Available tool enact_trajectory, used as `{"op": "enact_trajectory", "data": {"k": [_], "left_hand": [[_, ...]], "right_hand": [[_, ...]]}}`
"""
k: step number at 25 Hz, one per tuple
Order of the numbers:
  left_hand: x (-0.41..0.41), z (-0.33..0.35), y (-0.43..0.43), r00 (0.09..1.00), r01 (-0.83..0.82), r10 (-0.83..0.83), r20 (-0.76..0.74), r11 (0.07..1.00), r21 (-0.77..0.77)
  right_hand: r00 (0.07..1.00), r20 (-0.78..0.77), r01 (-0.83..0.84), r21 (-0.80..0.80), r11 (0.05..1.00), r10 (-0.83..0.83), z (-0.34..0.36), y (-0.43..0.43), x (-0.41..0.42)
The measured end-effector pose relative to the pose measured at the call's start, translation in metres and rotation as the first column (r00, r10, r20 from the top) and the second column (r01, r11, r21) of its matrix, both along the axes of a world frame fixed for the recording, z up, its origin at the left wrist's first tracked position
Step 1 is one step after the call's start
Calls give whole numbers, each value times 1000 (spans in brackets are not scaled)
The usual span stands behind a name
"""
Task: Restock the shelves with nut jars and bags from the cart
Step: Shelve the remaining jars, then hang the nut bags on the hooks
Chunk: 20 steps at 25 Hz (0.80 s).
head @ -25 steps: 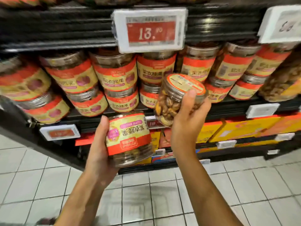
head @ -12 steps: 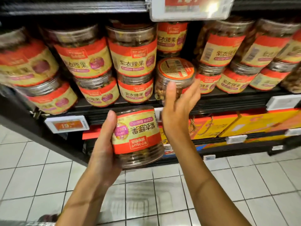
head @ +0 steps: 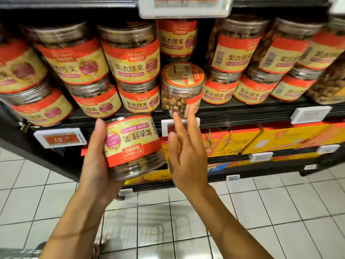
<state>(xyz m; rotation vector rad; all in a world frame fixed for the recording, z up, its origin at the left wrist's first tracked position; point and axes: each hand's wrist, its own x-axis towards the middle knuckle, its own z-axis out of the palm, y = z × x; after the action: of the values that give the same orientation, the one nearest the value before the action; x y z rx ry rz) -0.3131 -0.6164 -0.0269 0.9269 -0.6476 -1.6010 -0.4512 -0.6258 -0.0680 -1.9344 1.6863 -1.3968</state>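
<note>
My left hand (head: pixel 97 165) grips a clear nut jar (head: pixel 133 144) with a red and yellow label, held upside down in front of the shelf edge. A second nut jar (head: pixel 182 88) stands on the black shelf (head: pixel 242 111) in a gap between stacked jars, its lid tipped toward me. My right hand (head: pixel 186 157) is open just below it; two fingertips touch or nearly touch the jar's lower front. Several jars of the same kind (head: pixel 130 53) are stacked two high along the shelf.
White price tags (head: pixel 60 140) clip to the shelf front, and a larger one (head: pixel 183 6) hangs above. Yellow and orange gift boxes (head: pixel 242 141) fill the lower shelf. White floor tiles (head: pixel 280 202) lie below, with a wire cart (head: pixel 141 230) faintly visible.
My right hand set its jar into the shelf gap and let go, then drew back with fingers spread. The left hand kept its jar. The view moved closer to the shelf.
</note>
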Motion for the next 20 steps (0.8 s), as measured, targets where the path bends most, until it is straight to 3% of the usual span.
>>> {"op": "enact_trajectory", "data": {"k": [3, 6, 7, 10, 14, 17, 20], "left_hand": [[-3, -1, 0, 1000, 14, -14, 13, 1000, -5], [-3, -1, -1, 999, -37, 37, 11, 999, 0], [-2, -1, -1, 998, -58, 58, 11, 998, 4], [0, -1, 4, 996, -87, 87, 15, 996, 14], [3, -1, 9, 992, -124, 124, 8, 992, 38], [3, -2, 11, 990, -141, 140, 33, 990, 28], [1, -1, 10, 989, -149, 149, 0, 988, 39]], "right_hand": [[991, -47, -123, -46, 991, 121, -4, 2, -5], [953, 258, -154, -46, 987, 161, 2, -6, -26], [953, 274, -102, -101, 990, 126, 4, -10, -34], [995, -8, -101, -203, 974, 102, 4, -17, -45], [910, -414, -126, -280, 952, -1, -2, -27, -33], [889, -458, -183, -347, 920, 4, -2, -31, -36], [915, -399, -94, -342, 935, -54, 1, -32, -45]]}}
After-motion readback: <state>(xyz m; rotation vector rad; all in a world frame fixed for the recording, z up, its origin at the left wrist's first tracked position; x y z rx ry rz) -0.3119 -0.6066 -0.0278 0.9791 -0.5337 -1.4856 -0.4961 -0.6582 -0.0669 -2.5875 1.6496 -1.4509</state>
